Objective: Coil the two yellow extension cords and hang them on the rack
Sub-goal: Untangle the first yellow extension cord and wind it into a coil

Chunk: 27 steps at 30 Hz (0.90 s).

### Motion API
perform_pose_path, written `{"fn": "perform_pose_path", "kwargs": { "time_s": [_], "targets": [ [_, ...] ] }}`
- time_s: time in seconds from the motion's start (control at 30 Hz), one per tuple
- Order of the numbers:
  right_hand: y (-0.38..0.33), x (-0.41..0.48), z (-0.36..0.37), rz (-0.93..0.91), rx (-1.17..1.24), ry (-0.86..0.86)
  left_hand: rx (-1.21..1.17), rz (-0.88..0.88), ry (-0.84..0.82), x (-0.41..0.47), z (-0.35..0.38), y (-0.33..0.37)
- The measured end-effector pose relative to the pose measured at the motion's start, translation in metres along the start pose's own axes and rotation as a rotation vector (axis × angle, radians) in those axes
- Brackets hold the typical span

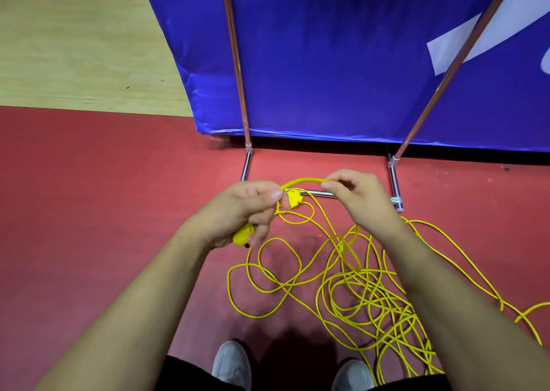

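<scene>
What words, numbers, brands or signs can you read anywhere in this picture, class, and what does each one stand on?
No text can be read.
Blue banner: white shapes at the right edge, cut off by the frame; possibly part of large lettering, but no letter can be made out.
Yellow cord, its connector on the floor and the plug in the left hand: no legible marking.

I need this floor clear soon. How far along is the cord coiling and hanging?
Barely begun. Done: nothing; no coil shows, and the rack carries nothing in view. In hand: the left hand grips a yellow plug end while the right hand pinches the cord arching between them. Left: coiling the loose tangle on the floor, then hanging both cords.
</scene>
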State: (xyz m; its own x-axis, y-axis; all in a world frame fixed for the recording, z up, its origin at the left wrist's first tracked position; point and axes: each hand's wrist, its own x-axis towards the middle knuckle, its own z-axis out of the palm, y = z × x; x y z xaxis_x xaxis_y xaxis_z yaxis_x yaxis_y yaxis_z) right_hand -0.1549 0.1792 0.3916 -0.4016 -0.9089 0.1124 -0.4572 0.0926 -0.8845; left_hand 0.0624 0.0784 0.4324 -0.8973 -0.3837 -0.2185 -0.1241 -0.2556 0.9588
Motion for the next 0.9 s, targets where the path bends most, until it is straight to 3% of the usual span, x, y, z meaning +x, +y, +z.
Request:
{"fn": "perform_pose_path", "kwargs": {
  "time_s": [0.17, 0.3, 0.47, 0.6, 0.8, 0.9],
  "targets": [
    [0.038, 0.0, -0.013, 0.081, -0.107, -0.054, -0.21, 0.181, 0.146, -0.002, -0.018, 0.003],
    [0.053, -0.003, -0.013, 0.169, -0.125, -0.089, -0.314, 0.192, 0.248, -0.004, -0.02, 0.002],
    [0.053, 0.001, -0.008, 0.217, 0.096, 0.125, -0.063, 0.045, 0.349, 0.0, -0.017, -0.001],
    [0.052, 0.004, -0.012, 0.16, -0.035, 0.155, 0.084, -0.029, 0.499, 0.001, -0.027, -0.007],
    [0.072, -0.002, -0.016, 0.2, -0.313, -0.109, -0.397, 0.112, 0.612, 0.0, -0.046, -0.002],
    [0.081, -0.006, -0.014, 0.277, -0.133, -0.073, -0.428, 0.041, 0.563, -0.003, -0.048, -0.001]
  ]
}}
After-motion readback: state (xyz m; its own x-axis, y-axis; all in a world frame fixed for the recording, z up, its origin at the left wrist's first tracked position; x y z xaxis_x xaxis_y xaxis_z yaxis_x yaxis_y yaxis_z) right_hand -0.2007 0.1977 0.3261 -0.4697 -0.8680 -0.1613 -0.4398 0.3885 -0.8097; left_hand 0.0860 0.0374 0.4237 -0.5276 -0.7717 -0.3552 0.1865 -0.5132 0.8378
